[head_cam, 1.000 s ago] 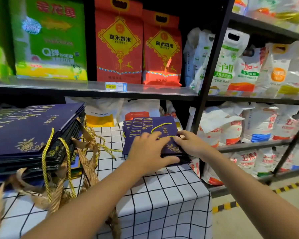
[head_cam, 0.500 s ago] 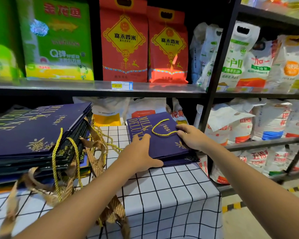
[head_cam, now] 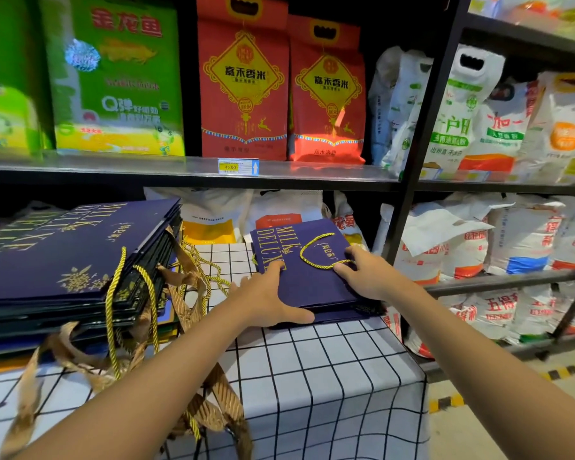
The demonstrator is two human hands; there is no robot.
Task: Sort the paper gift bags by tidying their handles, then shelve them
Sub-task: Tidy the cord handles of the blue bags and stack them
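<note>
navy gift bag (head_cam: pixel 307 280) flat, long axis running away, left hand (head_cam: pixel 266 298) and right hand (head_cam: pixel 364 277) pressing

Matt navy paper bag (head_cam: pixel 307 280), twisted gold cord handle (head_cam: pixel 316 260), glossy metal shelf (head_cam: pixel 166 169)
</note>
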